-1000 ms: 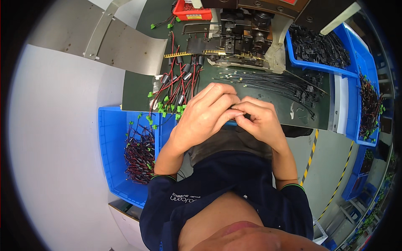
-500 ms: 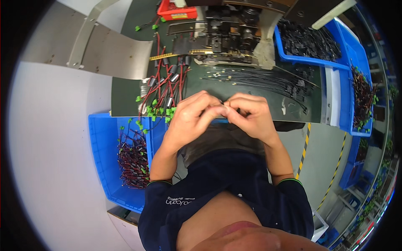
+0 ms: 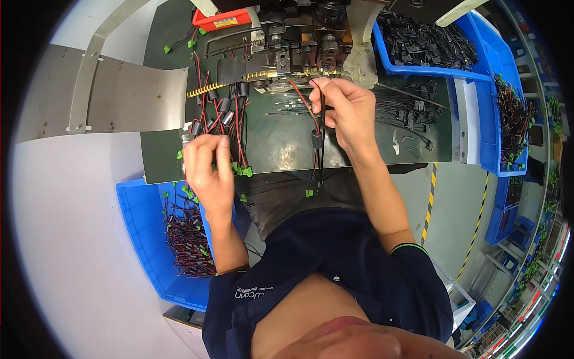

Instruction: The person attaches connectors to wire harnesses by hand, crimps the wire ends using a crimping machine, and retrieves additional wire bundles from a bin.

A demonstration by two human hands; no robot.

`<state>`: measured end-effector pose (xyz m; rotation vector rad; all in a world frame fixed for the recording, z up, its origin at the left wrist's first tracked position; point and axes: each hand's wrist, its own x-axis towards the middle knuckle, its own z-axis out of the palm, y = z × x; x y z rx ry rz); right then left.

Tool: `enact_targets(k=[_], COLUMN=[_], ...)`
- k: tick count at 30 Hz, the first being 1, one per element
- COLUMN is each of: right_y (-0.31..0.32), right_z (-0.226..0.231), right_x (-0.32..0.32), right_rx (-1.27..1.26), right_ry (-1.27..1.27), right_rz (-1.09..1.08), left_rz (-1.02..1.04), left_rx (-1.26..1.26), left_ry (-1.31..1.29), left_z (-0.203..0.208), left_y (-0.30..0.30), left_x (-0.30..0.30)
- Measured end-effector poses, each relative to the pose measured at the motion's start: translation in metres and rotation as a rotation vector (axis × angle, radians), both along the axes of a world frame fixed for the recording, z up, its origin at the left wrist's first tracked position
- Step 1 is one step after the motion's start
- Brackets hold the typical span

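My right hand [image 3: 353, 113] pinches a wire harness just in front of the crimping machine [image 3: 299, 51]. The harness has red and black wires, a black cylindrical core [image 3: 317, 139] and a green connector [image 3: 309, 193] hanging past the table's front edge. A thin black cable [image 3: 323, 143] runs down alongside it from the same fingers. Over the table's left part, my left hand [image 3: 209, 167] has its fingers curled toward the thumb, beside a heap of similar red-and-black harnesses [image 3: 239, 125]. Whatever its fingertips hold is hidden.
Thin black cables [image 3: 406, 110] lie right of the machine. Behind them is a blue bin [image 3: 412, 73] of black parts. More harnesses fill the lower-left blue bin [image 3: 140, 239] and the far-right one [image 3: 487, 146]. A curved metal sheet [image 3: 140, 99] borders the left; a red tray [image 3: 224, 21] is behind.
My hands were together at the front edge and have separated. The right moved forward to the machine with a harness now hanging from it; the left moved left to the heap. The view shifted slightly.
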<state>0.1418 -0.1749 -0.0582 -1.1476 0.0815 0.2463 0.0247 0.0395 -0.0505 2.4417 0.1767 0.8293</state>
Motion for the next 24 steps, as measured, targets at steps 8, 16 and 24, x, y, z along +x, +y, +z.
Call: enact_targets(k=[8, 16, 24], right_y=[0.002, 0.003, -0.021], right_z=[0.001, 0.006, 0.013], right_x=[0.002, 0.002, -0.003], right_rx=[0.025, 0.041, -0.041], right_ry=[0.067, 0.106, 0.060], right_rz=[-0.005, 0.004, 0.121], left_rz=[0.210, 0.190, 0.129], left_rx=[0.333, -0.080, -0.488], left_ry=[0.135, 0.260, 0.108], left_z=[-0.022, -0.026, -0.050], left_y=[0.039, 0.054, 0.082], left_x=[0.014, 0.032, 0.042])
